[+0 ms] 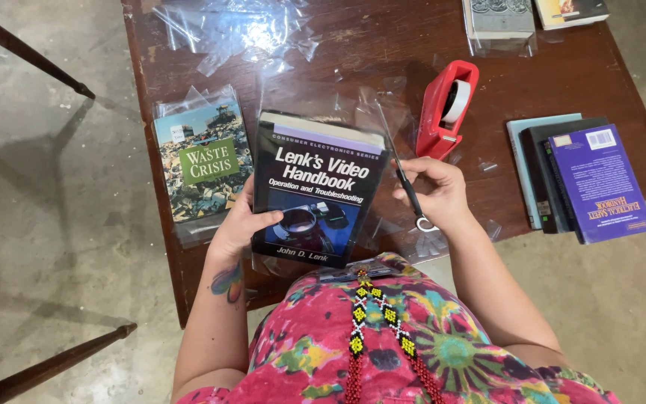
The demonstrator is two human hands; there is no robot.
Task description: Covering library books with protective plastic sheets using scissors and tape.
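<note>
Black book held upright over worktop edge, just right of bagged book lying flat. Left hand clenched on lower left cover, thumb across front. Right hand clasping scissors, blades up beside clear plastic wrap. Red tape dispenser behind, book stack far right. Likely risk: blades nicking cover or slipping on slick plastic.

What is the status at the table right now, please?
Left hand grips black paperback book, upright. Right hand holds scissors at clear plastic sleeve. Red tape dispenser just behind.
</note>
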